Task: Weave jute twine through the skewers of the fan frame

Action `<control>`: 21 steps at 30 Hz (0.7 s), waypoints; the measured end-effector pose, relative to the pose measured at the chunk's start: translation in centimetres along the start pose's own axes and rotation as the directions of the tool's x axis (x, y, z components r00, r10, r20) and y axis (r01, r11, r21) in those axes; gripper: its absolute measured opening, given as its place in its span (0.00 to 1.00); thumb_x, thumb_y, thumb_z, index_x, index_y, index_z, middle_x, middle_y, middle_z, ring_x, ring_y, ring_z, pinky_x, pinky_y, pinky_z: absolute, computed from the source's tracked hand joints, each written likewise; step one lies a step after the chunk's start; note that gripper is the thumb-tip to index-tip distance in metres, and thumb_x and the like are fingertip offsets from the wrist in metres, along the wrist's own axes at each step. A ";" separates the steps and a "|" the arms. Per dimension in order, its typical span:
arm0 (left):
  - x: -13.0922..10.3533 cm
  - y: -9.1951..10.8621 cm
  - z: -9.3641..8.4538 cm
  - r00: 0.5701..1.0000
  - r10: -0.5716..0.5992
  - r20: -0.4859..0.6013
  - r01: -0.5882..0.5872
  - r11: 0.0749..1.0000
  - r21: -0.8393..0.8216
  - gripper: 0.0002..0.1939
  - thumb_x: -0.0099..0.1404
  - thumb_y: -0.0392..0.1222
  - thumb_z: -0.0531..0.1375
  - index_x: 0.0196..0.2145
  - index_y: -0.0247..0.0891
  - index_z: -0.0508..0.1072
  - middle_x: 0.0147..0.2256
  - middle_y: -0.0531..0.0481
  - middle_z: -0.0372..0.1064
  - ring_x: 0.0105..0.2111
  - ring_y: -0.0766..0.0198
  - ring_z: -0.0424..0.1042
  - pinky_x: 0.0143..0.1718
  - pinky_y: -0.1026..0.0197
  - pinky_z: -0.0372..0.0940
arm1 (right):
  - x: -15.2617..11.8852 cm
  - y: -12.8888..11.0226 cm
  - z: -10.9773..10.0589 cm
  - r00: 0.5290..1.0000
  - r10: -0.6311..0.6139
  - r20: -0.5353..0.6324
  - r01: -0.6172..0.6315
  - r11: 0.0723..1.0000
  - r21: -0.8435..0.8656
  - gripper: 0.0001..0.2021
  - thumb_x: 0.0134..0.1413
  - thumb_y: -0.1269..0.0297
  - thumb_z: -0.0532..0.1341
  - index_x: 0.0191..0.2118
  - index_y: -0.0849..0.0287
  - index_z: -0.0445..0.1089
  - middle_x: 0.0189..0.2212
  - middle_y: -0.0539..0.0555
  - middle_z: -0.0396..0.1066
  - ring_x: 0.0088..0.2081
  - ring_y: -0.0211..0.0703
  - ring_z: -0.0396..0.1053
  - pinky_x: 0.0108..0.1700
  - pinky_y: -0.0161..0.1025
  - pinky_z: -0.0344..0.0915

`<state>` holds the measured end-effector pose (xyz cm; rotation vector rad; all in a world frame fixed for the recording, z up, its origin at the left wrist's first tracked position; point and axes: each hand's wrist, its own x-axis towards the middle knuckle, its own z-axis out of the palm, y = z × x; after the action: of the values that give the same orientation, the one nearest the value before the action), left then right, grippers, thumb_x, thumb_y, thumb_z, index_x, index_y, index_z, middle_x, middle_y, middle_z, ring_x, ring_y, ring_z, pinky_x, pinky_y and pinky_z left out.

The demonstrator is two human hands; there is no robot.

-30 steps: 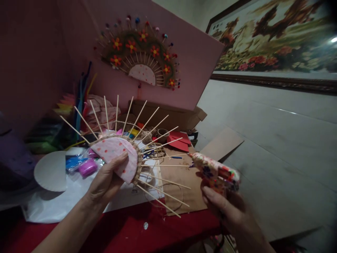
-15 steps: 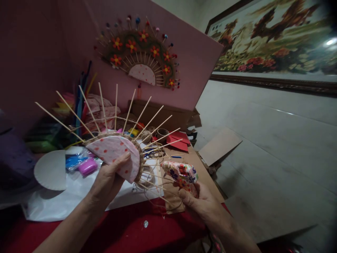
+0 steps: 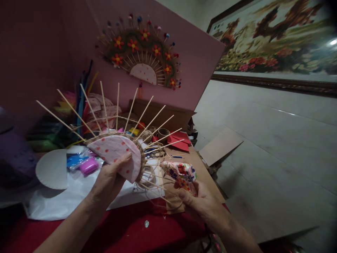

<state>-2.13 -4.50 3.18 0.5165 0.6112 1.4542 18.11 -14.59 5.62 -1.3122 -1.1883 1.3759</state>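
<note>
My left hand (image 3: 112, 175) grips a half-round fan piece (image 3: 113, 154), its thumb flat on the white front with red dots. Thin wooden sticks (image 3: 131, 109) radiate from its curved edge, where brown twine (image 3: 142, 160) is wound. A loose strand of twine runs across the upper sticks. On the right, my right hand (image 3: 196, 198) is closed round the handle of a glue gun (image 3: 181, 171) wrapped in a floral pattern. Its nozzle points left, close to the lower right sticks; whether it touches them I cannot tell.
A finished fan (image 3: 143, 52) with orange flowers hangs on the pink board. The table holds a white paper half-disc (image 3: 52, 170), a pink packet (image 3: 88, 166), red paper (image 3: 180, 140), a tape roll (image 3: 163, 134) and a brown cardboard sheet (image 3: 197, 168). A red cloth (image 3: 126, 228) covers the near edge.
Almost nothing differs. The view has shifted slightly, and the glue gun in my right hand has tilted a little. Both hands keep their hold.
</note>
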 end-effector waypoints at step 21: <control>0.2 -0.1 -0.2 1.000 0.010 0.003 -0.010 1.000 0.010 0.08 0.51 0.31 0.65 0.32 0.32 0.77 0.30 0.49 0.75 0.28 0.67 0.73 0.32 0.68 0.70 | 0.0 -1.5 1.0 0.997 0.037 0.065 -0.043 0.995 0.088 0.22 0.38 0.46 0.66 0.31 0.59 0.62 0.18 0.43 0.54 0.19 0.30 0.52 0.23 0.32 0.58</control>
<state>-2.20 -4.36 2.95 0.5294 0.6148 1.4602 17.03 -14.41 7.09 -1.2433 -1.1344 1.4922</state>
